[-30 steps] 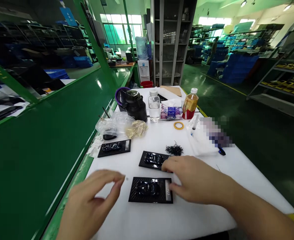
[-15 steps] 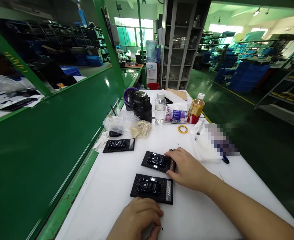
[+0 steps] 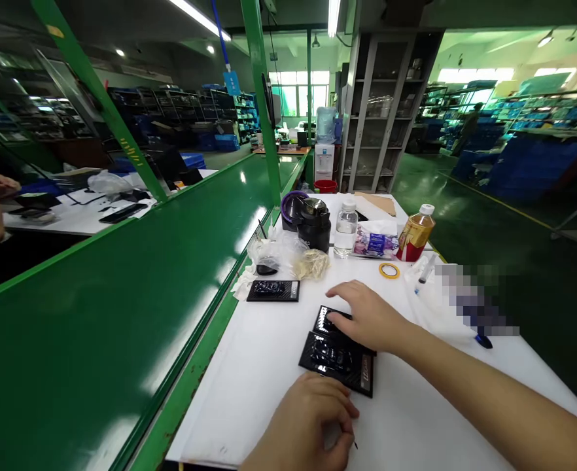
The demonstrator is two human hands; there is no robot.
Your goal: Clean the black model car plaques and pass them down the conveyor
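My right hand (image 3: 369,317) is over the farther of two model cars on black textured bases, thumb and forefinger apart. It hides much of that model car base (image 3: 322,319); whether the thumb touches it I cannot tell. Right in front, touching or slightly overlapping it, lies the nearer model car (image 3: 331,355), dark and glossy, on a base with a silver lettered label. My left hand (image 3: 313,418) rests at this base's near edge with fingers curled. A thin dark tip sticks out below its fingers; the rest is hidden. A third model car (image 3: 269,288) sits farther left.
Farther back on the white table (image 3: 249,386) are plastic bags (image 3: 281,252), a black flask (image 3: 314,229), a clear bottle (image 3: 346,229), a tissue pack (image 3: 374,242), a drink bottle (image 3: 416,233), yellow tape (image 3: 389,271) and a syringe (image 3: 426,271). A green partition (image 3: 136,314) borders the left. Another person's hand (image 3: 1,186) shows beyond it.
The view has turned left. My right hand has let go of the farther base's labelled end and shifted over its car. The two bases, apart before, now meet. My left hand stays curled.
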